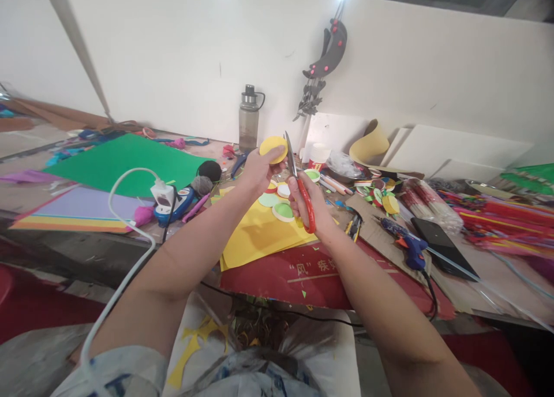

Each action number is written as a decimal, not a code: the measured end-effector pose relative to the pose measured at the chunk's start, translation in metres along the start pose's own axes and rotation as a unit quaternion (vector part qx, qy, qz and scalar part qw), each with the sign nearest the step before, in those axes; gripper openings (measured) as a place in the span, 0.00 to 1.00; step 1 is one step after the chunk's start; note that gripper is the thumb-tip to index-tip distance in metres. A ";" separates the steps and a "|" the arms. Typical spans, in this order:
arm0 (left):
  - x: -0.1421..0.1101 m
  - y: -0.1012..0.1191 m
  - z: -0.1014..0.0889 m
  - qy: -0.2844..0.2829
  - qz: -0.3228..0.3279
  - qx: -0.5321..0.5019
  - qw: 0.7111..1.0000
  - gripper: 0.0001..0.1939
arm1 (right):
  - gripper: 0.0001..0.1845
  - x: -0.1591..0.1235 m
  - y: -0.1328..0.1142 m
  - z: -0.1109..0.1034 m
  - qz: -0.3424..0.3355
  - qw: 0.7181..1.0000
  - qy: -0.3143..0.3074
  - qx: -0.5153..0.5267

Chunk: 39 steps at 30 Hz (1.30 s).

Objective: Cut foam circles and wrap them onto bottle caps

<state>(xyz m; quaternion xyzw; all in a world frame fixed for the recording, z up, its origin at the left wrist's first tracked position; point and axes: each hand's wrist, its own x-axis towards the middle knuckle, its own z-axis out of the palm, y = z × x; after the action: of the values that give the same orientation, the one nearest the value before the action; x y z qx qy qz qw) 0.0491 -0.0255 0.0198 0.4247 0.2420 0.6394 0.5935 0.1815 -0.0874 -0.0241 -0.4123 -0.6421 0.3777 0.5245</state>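
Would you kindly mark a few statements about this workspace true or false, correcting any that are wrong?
1. The left hand holds a yellow disc. True.
2. The right hand holds a pen. False: it holds the scissors.
3. The bottle stands upright. True.
4. The large green sheet lies to the right of the bottle. False: it lies to the left of it.
5. The phone lies to the right of the glue gun. True.
6. The scissors have blue handles. False: their handles are red.
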 end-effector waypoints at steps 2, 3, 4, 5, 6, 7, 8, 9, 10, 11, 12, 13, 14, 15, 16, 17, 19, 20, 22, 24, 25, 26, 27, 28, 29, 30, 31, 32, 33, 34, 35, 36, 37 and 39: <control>0.000 -0.001 0.000 -0.014 -0.002 0.010 1.000 0.14 | 0.28 0.000 0.000 -0.001 -0.008 1.000 -0.001 -0.004; 0.000 -0.001 -0.001 -0.023 -0.003 0.015 1.000 0.14 | 0.28 0.001 -0.001 -0.001 -0.012 1.000 -0.001 -0.005; 0.000 -0.002 -0.001 -0.030 -0.005 0.020 0.999 0.14 | 0.29 0.001 -0.001 -0.001 -0.016 1.000 -0.001 -0.006; 0.000 -0.002 -0.001 -0.034 -0.007 0.023 0.999 0.14 | 0.29 0.001 -0.001 -0.001 -0.018 1.000 0.000 -0.007; 0.000 -0.002 -0.001 -0.034 -0.008 0.025 0.999 0.14 | 0.29 0.001 0.000 -0.002 -0.018 1.000 0.001 -0.007; 0.000 -0.003 -0.001 -0.033 -0.009 0.026 0.999 0.14 | 0.29 0.001 0.000 -0.002 -0.018 1.000 0.002 -0.006; 0.000 -0.003 -0.001 -0.032 -0.009 0.027 0.999 0.14 | 0.29 0.001 0.001 -0.002 -0.016 1.000 0.001 -0.004; 0.000 -0.003 -0.001 -0.032 -0.008 0.027 0.999 0.13 | 0.29 0.001 0.002 -0.002 -0.014 1.000 0.001 -0.001; 0.000 -0.003 -0.002 -0.033 -0.007 0.027 0.999 0.13 | 0.28 0.001 0.003 -0.002 -0.012 1.000 -0.001 0.002; 0.001 -0.003 -0.002 -0.033 -0.007 0.026 0.999 0.13 | 0.28 0.002 0.003 -0.002 -0.010 1.000 -0.002 0.006; 0.001 -0.003 -0.002 -0.033 -0.006 0.025 0.999 0.13 | 0.28 0.002 0.004 -0.002 -0.008 1.000 -0.002 0.009; 0.001 -0.003 -0.002 -0.033 -0.005 0.024 0.999 0.13 | 0.27 0.002 0.004 -0.002 -0.006 1.000 -0.002 0.011; 0.002 -0.003 -0.003 -0.033 -0.003 0.023 0.999 0.14 | 0.27 0.002 0.005 -0.002 -0.005 1.000 0.000 0.013; 0.002 -0.003 -0.003 -0.035 -0.001 0.022 0.999 0.14 | 0.27 0.002 0.005 -0.002 -0.004 1.000 0.002 0.014; 0.002 -0.003 -0.004 -0.037 0.002 0.022 0.999 0.14 | 0.27 0.003 0.005 -0.002 -0.003 1.000 0.003 0.014; 0.003 -0.004 -0.004 -0.039 0.005 0.021 0.999 0.14 | 0.27 0.003 0.005 -0.002 -0.003 1.000 0.003 0.013; 0.004 -0.004 -0.006 -0.041 0.008 0.020 0.999 0.13 | 0.27 0.003 0.006 -0.002 -0.003 1.000 0.003 0.013; 0.004 -0.005 -0.006 -0.040 0.009 0.020 0.999 0.13 | 0.26 0.003 0.006 -0.002 -0.003 1.000 0.003 0.014; 0.005 -0.006 -0.008 -0.040 0.009 0.021 0.999 0.14 | 0.26 0.003 0.006 -0.001 -0.001 1.000 0.006 0.013; 0.006 -0.006 -0.008 -0.041 0.009 0.020 0.999 0.14 | 0.26 0.003 0.004 -0.001 0.002 1.000 0.007 0.013; 0.006 -0.006 -0.008 -0.043 0.009 0.018 0.999 0.14 | 0.26 0.002 0.004 0.000 0.004 1.000 0.007 0.015; 0.006 -0.006 -0.008 -0.044 0.010 0.017 0.999 0.14 | 0.25 0.002 0.003 0.000 0.005 1.000 0.005 0.017; 0.006 -0.006 -0.008 -0.045 0.010 0.015 0.999 0.14 | 0.25 0.002 0.003 0.000 0.006 1.000 0.004 0.020; 0.006 -0.005 -0.008 -0.045 0.009 0.015 0.999 0.14 | 0.25 0.001 0.002 0.001 0.006 1.000 0.004 0.023; 0.006 -0.005 -0.008 -0.043 0.009 0.014 0.999 0.14 | 0.25 0.001 0.003 0.001 0.005 1.000 0.004 0.026; 0.005 -0.005 -0.007 -0.041 0.008 0.014 0.999 0.14 | 0.26 0.001 0.003 0.001 0.003 1.000 0.005 0.030; 0.005 -0.004 -0.007 -0.038 0.007 0.014 0.999 0.14 | 0.26 0.001 0.003 0.001 0.002 0.999 0.006 0.033; 0.005 -0.004 -0.006 -0.037 0.007 0.015 0.999 0.15 | 0.26 0.002 0.004 0.001 0.000 0.999 0.007 0.037; 0.004 -0.003 -0.006 -0.036 0.007 0.015 0.999 0.15 | 0.25 0.002 0.005 0.001 -0.002 0.999 0.007 0.039; 0.004 -0.003 -0.006 -0.036 0.007 0.015 0.999 0.15 | 0.25 0.002 0.005 0.001 -0.004 0.999 0.007 0.042; 0.004 -0.003 -0.006 -0.035 0.008 0.015 0.999 0.15 | 0.25 0.002 0.005 0.002 -0.004 0.999 0.005 0.045; 0.004 -0.003 -0.007 -0.035 0.009 0.015 0.999 0.15 | 0.25 0.002 0.005 0.002 -0.003 0.999 0.005 0.047; 0.004 -0.003 -0.007 -0.034 0.009 0.014 0.999 0.15 | 0.25 0.002 0.005 0.002 -0.001 0.999 0.005 0.050; 0.005 -0.003 -0.008 -0.033 0.008 0.012 0.999 0.14 | 0.26 0.002 0.004 0.002 0.002 0.999 0.005 0.052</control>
<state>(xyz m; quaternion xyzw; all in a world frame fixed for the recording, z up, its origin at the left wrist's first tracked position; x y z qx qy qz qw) 0.0446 -0.0191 0.0149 0.4550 0.2265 0.6268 0.5905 0.1802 -0.0842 -0.0273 -0.3880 -0.6179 0.4096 0.5476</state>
